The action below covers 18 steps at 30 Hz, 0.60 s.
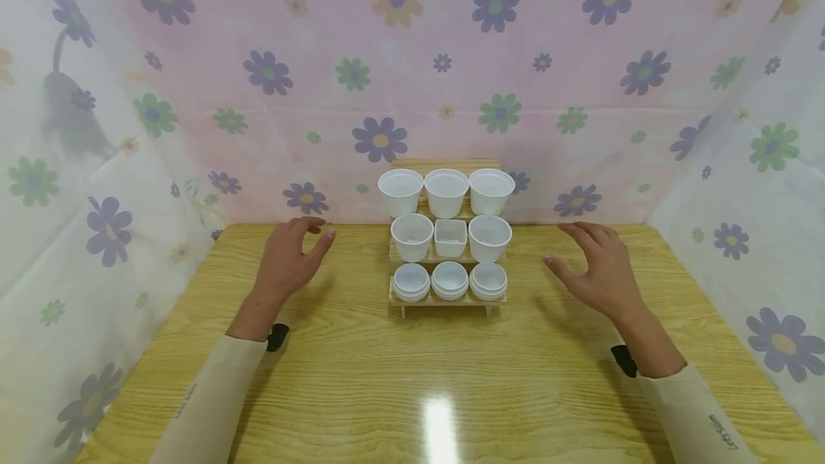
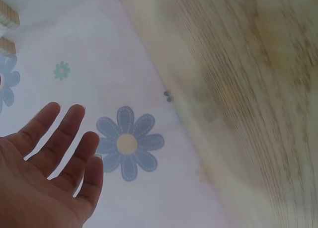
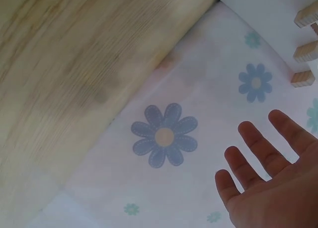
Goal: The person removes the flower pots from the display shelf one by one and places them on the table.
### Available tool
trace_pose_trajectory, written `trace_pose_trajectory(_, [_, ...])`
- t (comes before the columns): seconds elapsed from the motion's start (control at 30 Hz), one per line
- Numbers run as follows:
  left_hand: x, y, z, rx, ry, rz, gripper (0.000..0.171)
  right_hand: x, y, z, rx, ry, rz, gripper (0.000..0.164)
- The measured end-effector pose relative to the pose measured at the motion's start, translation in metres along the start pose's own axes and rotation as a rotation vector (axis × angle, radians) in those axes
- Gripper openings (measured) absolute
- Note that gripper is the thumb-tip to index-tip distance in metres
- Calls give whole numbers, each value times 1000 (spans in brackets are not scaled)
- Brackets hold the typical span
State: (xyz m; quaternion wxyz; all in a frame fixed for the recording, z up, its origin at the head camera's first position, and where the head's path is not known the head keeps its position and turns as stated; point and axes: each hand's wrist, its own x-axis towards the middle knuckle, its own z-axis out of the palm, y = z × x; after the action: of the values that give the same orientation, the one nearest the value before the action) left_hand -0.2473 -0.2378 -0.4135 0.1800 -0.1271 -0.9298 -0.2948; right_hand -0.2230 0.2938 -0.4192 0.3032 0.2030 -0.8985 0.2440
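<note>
My left hand [image 1: 287,258] hovers over the table left of a small three-step wooden rack [image 1: 449,301], its fingers relaxed and holding nothing. On the rack's other side my right hand [image 1: 599,269] is held in the same way, also bare. Three white plastic cups [image 1: 447,193] line the top step. The middle step bears two round white cups [image 1: 412,238] with a square white cup [image 1: 450,238] between them. Along the bottom step sit three short, round white jars [image 1: 450,281]. Both wrist views show spread fingers with nothing between them.
The rack stands on a wood-grain table [image 1: 361,378] near its back edge. A flower-printed cloth [image 1: 309,120] hangs behind and along both sides. Black bands [image 1: 278,337] show at both wrists, by the light sleeves.
</note>
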Motion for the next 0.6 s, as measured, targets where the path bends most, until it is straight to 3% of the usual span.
trace_pose_trajectory(0.6, [0, 15, 12, -67, -57, -25, 51, 4, -17, 1, 59, -7, -45, 53])
